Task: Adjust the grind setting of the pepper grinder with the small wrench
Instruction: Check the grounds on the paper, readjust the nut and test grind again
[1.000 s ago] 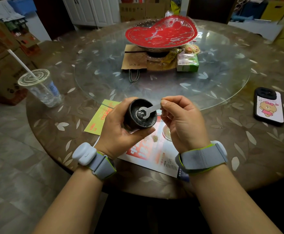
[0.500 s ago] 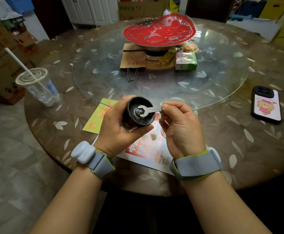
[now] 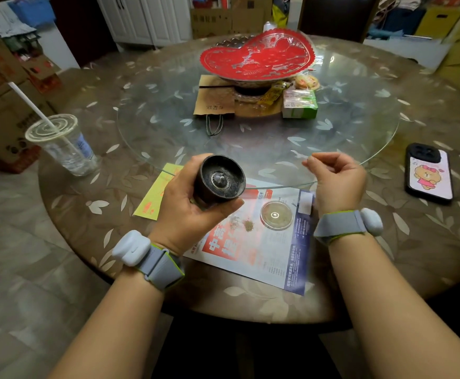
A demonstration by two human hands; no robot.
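The left hand (image 3: 187, 209) grips the pepper grinder (image 3: 219, 179) bottom-up over the near table edge, the right hand (image 3: 335, 179) is curled nearby, wrench unseen, so turning looks done or paused.

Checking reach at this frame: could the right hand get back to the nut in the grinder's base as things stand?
Probably yes. The left hand holds the grinder base-up, its nut uncovered, and nothing lies between it and the right hand beside it. Whether that hand holds the wrench cannot be told.
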